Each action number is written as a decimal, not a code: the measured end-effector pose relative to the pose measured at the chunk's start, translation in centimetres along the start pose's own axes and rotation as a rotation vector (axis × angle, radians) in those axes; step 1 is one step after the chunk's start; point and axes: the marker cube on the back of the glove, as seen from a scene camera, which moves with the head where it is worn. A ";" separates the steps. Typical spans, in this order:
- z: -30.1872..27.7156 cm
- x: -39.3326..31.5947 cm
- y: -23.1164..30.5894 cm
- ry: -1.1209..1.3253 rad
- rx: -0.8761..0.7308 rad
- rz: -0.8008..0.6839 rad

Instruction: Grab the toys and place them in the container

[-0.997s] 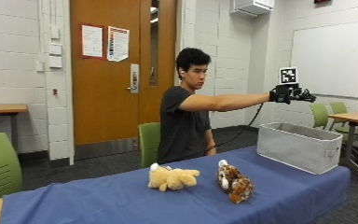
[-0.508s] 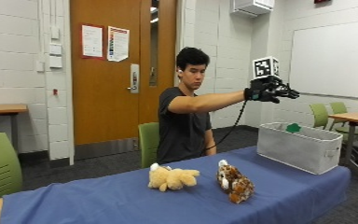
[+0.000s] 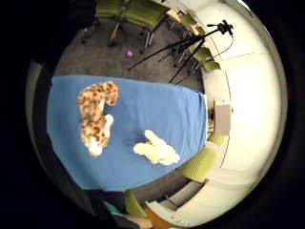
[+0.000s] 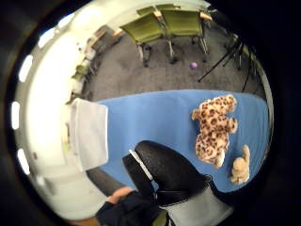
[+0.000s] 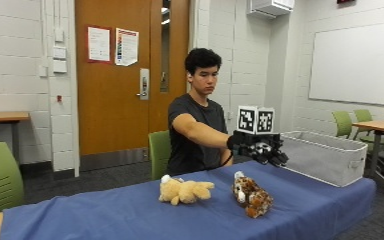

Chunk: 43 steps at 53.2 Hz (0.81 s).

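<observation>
Blue cloth covers the bench (image 5: pixel 112 210) in front of you, in a room with white block walls, an orange door and green chairs. Two toys lie on that cloth near its middle: a cream plush toy (image 5: pixel 184 191) on its side, and just beside it, toward the container, a spotted leopard plush (image 5: pixel 252 196). The two sit close together but apart. From your palm, the leopard (image 3: pixel 96 116) and the cream toy (image 3: pixel 156 150) both show on the blue cloth well below the hand.

Your gloved right hand (image 5: pixel 258 149) hangs in the air at the end of your outstretched arm, above the bench, over the stretch between the leopard plush and the grey fabric container (image 5: pixel 320 156). It touches neither toy. The fingers (image 5: pixel 276 158) point downward and look relaxed, with nothing in them; the thumb-side palm view shows the gloved thumb (image 4: pixel 162 165) clear of any toy.

The container stands at the bench's end, on your right, well apart from both toys, open at the top.
</observation>
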 end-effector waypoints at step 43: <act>14.0 4.0 2.5 -0.159 -0.226 0.062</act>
